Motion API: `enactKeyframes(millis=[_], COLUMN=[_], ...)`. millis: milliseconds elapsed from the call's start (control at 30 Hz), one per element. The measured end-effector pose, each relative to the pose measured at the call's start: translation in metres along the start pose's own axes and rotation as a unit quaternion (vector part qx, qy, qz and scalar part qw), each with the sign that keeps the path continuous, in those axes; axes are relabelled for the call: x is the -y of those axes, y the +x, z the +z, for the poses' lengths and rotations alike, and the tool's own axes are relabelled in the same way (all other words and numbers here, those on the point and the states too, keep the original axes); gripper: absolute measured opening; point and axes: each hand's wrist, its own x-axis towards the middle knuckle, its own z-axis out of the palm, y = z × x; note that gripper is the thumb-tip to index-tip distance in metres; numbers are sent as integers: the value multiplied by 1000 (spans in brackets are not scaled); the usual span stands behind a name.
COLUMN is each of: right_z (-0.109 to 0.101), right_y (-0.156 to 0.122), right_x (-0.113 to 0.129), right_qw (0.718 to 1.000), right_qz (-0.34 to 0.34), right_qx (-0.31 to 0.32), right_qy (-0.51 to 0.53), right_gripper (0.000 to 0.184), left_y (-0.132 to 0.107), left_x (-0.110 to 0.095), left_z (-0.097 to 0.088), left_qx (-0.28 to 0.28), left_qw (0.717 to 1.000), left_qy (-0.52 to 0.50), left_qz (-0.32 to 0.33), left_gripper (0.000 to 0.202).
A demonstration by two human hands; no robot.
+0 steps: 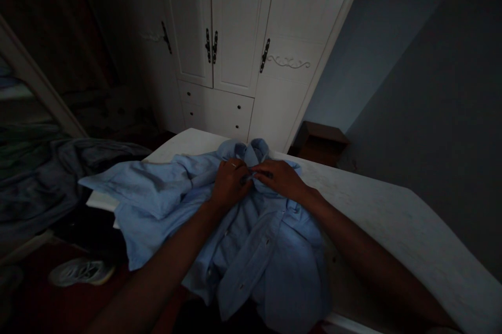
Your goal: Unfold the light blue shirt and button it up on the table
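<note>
A light blue button-up shirt point(157, 187) lies spread over a white table, its collar toward the far edge and its lower part hanging over the near edge. My left hand point(230, 182), with a ring on one finger, is closed on the cloth just below the collar. Right beside it, my right hand point(280, 178) pinches the front edge of the shirt at the same spot. The fingertips of both hands nearly meet there. Whether a button sits between them is hidden. Further down, the front hangs loose and apart, with buttonholes along one edge.
The white tabletop point(364, 203) extends to the right. Behind it stands a white wardrobe point(239, 20) with dark handles, and a brown wooden box-like unit point(323, 140) by the wall. Dark clothes point(47, 177) are heaped at left. A shoe point(82, 271) lies on the red floor.
</note>
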Motion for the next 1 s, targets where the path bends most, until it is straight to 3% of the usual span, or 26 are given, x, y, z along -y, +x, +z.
enactKeyframes(millis=[333, 633, 833, 1000], right_z=[3, 6, 16, 23], right_y=[-2, 1, 4, 1], right_x=[-8, -4, -13, -12], right_qw=[998, 999, 969, 956], right_qz=[-43, 12, 94, 127], right_qx=[0, 12, 27, 3], right_qy=[-42, 40, 228, 265], right_gripper=[22, 19, 18, 19], left_y=[0, -1, 0, -3], left_x=[3, 5, 2, -4], left_z=[7, 9, 8, 0], left_qx=[-72, -73, -38, 33], left_qw=[996, 995, 997, 998], left_qy=[-43, -58, -24, 24], left_qz=[-24, -26, -62, -41], left_gripper=[5, 5, 4, 13])
